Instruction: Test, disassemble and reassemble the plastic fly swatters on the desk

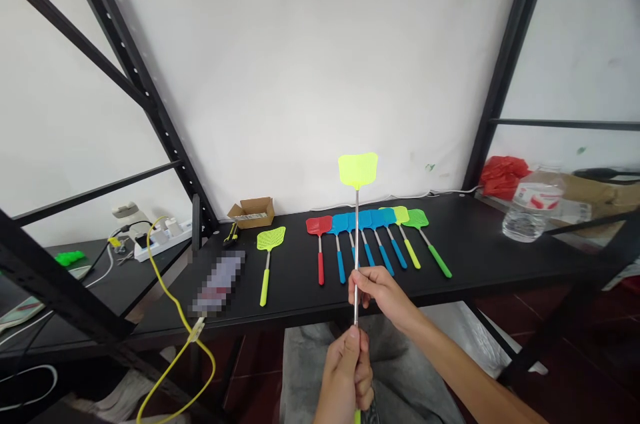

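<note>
The yellow swatter (pixel 357 171) stands upright above the shelf's (pixel 480 257) front edge; the left hand (pixel 347 371) is closed around its handle at the bottom, and the right hand (pixel 383 291) pinches the thin metal rod (pixel 356 231) higher up. It looks very light, with a stiff but slim rod and a flexible mesh head, so the handle and rod seem the best places to hold. Behind, a small open box (pixel 253 212) holds something I cannot make out, and a plastic bottle (pixel 530 211) at the right looks nearly empty.

Even, bright daylight; white wall (pixel 300 64) slightly washed out. Soft shadows only. Wide-angle lens bows the shelf frame (pixel 140 77) at 9 and 3 o'clock. One pixelated patch (pixel 220 281) at 8 o'clock.
</note>
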The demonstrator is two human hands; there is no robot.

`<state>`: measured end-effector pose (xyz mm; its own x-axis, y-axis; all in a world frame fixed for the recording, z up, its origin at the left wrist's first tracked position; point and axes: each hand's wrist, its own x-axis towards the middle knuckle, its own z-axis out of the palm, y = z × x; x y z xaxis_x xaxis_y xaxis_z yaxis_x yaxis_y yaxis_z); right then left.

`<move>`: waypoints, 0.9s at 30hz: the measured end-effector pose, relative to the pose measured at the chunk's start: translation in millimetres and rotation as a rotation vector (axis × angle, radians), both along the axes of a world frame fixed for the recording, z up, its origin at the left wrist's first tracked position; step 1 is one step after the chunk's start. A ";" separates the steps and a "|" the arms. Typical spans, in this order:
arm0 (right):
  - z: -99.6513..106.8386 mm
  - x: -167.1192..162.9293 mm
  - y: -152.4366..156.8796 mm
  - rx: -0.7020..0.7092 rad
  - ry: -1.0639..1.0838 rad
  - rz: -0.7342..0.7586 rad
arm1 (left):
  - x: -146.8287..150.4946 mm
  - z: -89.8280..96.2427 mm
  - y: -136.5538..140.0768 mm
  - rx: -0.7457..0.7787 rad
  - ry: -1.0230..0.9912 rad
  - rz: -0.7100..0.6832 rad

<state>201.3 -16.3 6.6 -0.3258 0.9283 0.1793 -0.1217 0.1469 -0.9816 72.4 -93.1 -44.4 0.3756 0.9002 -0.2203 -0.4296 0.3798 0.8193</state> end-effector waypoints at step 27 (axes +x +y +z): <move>2.8 11.1 11.1 -0.081 0.163 -0.174 | 11.1 -4.3 -12.0 -0.038 -0.024 -0.081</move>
